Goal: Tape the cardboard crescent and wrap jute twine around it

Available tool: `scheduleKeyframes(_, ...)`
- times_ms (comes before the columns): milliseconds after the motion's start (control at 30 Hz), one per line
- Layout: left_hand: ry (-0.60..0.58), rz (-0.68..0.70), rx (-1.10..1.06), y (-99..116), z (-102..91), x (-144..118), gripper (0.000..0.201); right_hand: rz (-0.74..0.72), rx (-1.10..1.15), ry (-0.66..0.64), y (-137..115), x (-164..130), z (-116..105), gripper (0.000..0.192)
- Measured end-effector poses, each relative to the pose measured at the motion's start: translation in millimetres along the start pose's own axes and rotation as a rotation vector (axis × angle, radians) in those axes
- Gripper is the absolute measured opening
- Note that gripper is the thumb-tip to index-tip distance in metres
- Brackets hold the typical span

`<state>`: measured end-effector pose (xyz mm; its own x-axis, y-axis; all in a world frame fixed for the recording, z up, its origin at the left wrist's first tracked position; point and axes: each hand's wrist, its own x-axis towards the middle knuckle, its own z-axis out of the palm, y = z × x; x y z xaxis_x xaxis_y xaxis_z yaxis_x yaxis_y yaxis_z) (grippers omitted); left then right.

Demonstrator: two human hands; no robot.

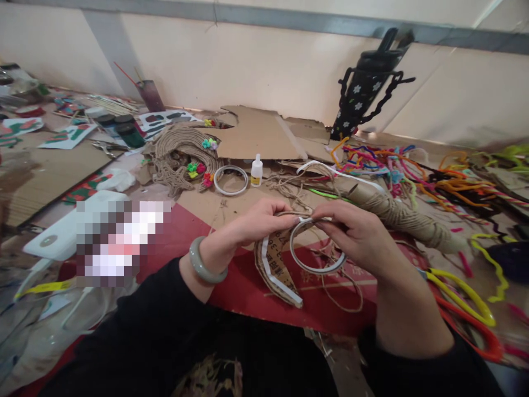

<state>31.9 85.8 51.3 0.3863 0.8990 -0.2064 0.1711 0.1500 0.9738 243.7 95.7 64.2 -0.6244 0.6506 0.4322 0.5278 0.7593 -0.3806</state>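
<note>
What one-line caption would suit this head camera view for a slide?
Left hand and right hand hold a tape roll against a curved cardboard strip above a craft-strewn table.

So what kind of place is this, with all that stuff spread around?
Most likely a craft worktable. Piles of coloured pipe cleaners, a small glue bottle and jute twine lie about, and both hands hold a roll of tape against a cardboard piece.

Pale grey-green bangle [201, 263] on the left wrist. Black sleeves [157, 325]. Brown cardboard strip [275, 264] edged with white tape. Black bottle sleeve [363, 91] patterned with white flowers. Red sheet [243, 286] beneath.
</note>
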Motion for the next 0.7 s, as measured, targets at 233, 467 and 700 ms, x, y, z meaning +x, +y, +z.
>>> scheduleKeyframes(233, 0.036, -0.006, 0.069, 3.0, -0.1, -1.2, 0.021, -0.023, 0.036, 0.041, 1.9, -2.0, -3.1, 0.018)
scheduleKeyframes(467, 0.056, -0.025, 0.034, 6.2, 1.1, -2.6, 0.016, -0.017, 0.078, 0.019, 2.7, -2.0, -4.0, 0.018)
scheduleKeyframes(700, 0.055, -0.004, -0.043, 0.9, 0.0, -0.1, 0.017, -0.026, 0.078, 0.013, 3.1, -1.8, -5.6, 0.019)
